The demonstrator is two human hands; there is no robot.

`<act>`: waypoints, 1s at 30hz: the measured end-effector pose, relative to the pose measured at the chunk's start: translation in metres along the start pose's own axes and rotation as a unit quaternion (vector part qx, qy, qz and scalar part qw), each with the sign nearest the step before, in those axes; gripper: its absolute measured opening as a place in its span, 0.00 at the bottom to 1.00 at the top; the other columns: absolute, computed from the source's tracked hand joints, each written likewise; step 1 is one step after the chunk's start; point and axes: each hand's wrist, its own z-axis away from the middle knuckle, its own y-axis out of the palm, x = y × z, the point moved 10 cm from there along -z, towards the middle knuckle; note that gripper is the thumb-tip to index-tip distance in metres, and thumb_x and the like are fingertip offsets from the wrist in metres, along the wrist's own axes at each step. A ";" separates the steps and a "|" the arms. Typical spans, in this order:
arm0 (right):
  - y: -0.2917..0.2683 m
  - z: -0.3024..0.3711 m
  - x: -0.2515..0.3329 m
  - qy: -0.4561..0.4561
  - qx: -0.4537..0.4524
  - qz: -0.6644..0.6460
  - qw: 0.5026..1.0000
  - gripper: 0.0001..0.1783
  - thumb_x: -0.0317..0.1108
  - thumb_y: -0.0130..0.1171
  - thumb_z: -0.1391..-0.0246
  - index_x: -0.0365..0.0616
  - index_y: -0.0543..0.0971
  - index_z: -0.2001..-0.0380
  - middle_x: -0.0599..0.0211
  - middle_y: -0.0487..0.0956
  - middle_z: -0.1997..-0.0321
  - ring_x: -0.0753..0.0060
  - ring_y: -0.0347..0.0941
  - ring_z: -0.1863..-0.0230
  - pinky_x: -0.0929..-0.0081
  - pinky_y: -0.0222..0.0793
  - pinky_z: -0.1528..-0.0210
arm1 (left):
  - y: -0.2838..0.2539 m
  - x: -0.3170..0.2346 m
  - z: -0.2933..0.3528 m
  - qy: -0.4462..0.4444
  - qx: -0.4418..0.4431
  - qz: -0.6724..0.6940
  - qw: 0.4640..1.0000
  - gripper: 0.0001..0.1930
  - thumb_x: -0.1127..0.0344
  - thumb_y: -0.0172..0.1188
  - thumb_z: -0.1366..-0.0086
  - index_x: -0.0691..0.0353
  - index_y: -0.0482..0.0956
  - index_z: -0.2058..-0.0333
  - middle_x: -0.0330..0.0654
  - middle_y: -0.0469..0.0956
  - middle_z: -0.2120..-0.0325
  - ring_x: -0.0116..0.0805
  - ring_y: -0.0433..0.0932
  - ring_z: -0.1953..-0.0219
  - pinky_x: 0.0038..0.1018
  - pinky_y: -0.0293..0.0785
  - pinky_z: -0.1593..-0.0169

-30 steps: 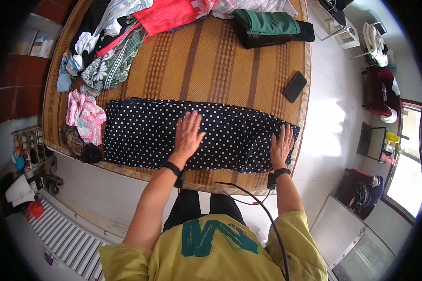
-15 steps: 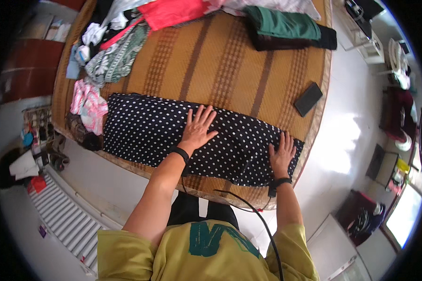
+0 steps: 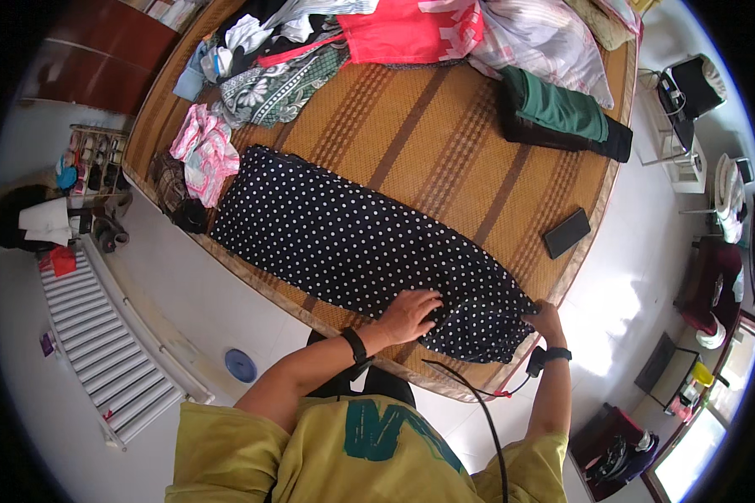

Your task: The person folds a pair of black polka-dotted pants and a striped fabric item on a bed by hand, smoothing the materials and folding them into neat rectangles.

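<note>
A long black garment with white polka dots (image 3: 335, 235) lies folded lengthwise near the front edge of the bed; its exact kind cannot be made out. My left hand (image 3: 409, 316) rests at its near edge, right of the middle, fingers loosely bent and apart over the cloth. At the right end, my right hand (image 3: 549, 323) pinches the garment's far corner between thumb and fingers. The cloth is wrinkled between my two hands. Each wrist carries a black band, and a black cable runs by the right one.
A woven mat (image 3: 411, 142) covers the bed. A black phone (image 3: 567, 233) lies near its right edge. Folded green cloth (image 3: 558, 105) sits on black cloth at the far right. Pink-and-white cloth (image 3: 205, 155) and a red garment (image 3: 411, 33) lie among heaped clothes. A radiator (image 3: 109, 335) stands left.
My left hand has moved from flat on the garment's middle to its near edge. My right hand has gone from lying flat to gripping the right end's corner. The view has shifted.
</note>
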 end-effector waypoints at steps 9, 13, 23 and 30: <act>0.037 0.097 0.136 0.015 0.161 -0.477 0.864 0.22 0.33 0.65 0.45 0.33 0.78 0.49 0.63 0.84 0.59 0.72 0.82 0.61 0.75 0.78 0.54 | 0.012 -0.086 -0.032 -0.007 0.064 0.349 0.935 0.53 0.58 0.78 0.52 0.65 0.57 0.32 0.54 0.69 0.39 0.47 0.72 0.40 0.37 0.69 0.36; 0.059 0.128 0.234 -0.128 0.258 -0.648 0.705 0.26 0.44 0.53 0.30 0.35 0.72 0.39 0.59 0.81 0.46 0.63 0.76 0.43 0.66 0.69 0.38 | -0.044 -0.055 -0.017 -0.125 -0.017 0.439 0.890 0.43 0.65 0.70 0.47 0.67 0.60 0.35 0.56 0.73 0.45 0.47 0.73 0.41 0.35 0.70 0.38; 0.153 0.110 0.299 -0.127 0.083 -0.631 0.761 0.24 0.46 0.49 0.29 0.40 0.74 0.41 0.57 0.80 0.43 0.62 0.76 0.42 0.66 0.69 0.41 | -0.247 0.107 0.025 -0.155 0.025 0.618 0.771 0.26 0.79 0.54 0.41 0.68 0.75 0.42 0.43 0.82 0.52 0.33 0.81 0.52 0.29 0.78 0.46; 0.254 0.102 0.342 -0.072 0.138 -0.634 0.758 0.23 0.41 0.53 0.30 0.36 0.74 0.41 0.57 0.82 0.47 0.66 0.78 0.46 0.69 0.72 0.43 | -0.363 0.341 0.137 -0.374 -0.163 0.566 0.716 0.26 0.50 0.62 0.37 0.58 0.78 0.45 0.42 0.78 0.46 0.39 0.75 0.44 0.35 0.71 0.41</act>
